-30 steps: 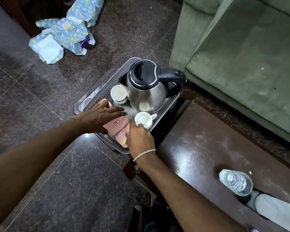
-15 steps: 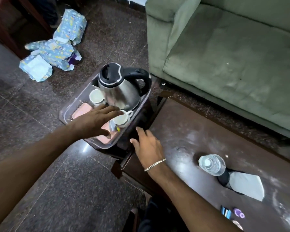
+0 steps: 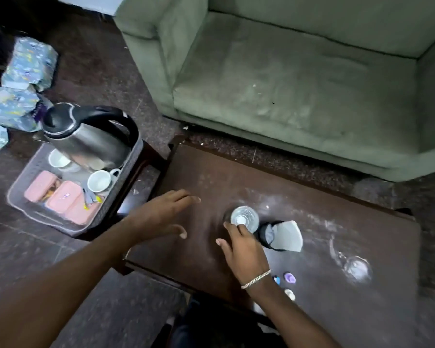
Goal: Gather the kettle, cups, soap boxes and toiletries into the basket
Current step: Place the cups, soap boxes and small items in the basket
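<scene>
The grey basket (image 3: 23,182) sits at the left on a dark stool. Inside it stand the steel kettle (image 3: 86,136) with a black lid, two white cups (image 3: 99,180) (image 3: 58,158), pink soap boxes (image 3: 63,199) and small sachets. My left hand (image 3: 161,216) hovers open over the dark table (image 3: 312,247), right of the basket. My right hand (image 3: 241,244) reaches to a clear water bottle (image 3: 244,218) seen from above, fingertips touching its near side. Small toiletries lie by my right wrist: a purple cap (image 3: 290,277), a blue item and a white one.
A black object with a folded grey paper (image 3: 284,234) stands right of the bottle. A clear glass (image 3: 355,268) sits further right. A green sofa (image 3: 299,79) fills the back. Patterned packets (image 3: 23,71) lie on the floor at far left.
Both hands left the basket and moved right over the table. The right hand let go of the cup and came up to the water bottle. The view swung right.
</scene>
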